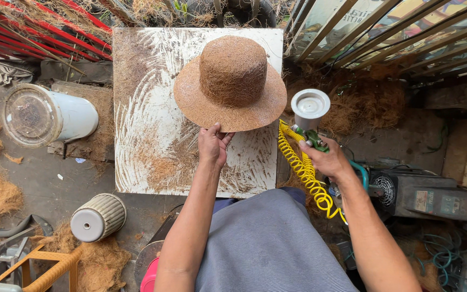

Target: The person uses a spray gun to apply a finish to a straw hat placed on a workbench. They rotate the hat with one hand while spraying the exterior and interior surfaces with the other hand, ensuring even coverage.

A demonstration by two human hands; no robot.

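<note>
Coir hat (229,82) sitting crown-up on the white board (136,97), brim flat, shape fully formed, fibres packed tight over crown and brim. Moulding looks done, then; no wet sheen or coating readable on the surface, so any spraying seems not yet begun, though hard to say for sure. Loose fibre smeared across the board below and left of the hat, more of it heaped on the ground well left of the hat.

Left hand (212,145) at the hat's near edge, thumb and fingers pinched on the brim, holding it steady. Right hand (326,160) off to the right of the hat, well clear of it, closed round the handle of a green spray gun (310,130) with its white cup upright on top; trigger finger not clearly visible. Yellow coiled hose (304,167) trailing down from the gun, below and right of the hat, toward a compressor (422,197) further right.

White bucket (49,116) lying on its side far left of the hat.
</note>
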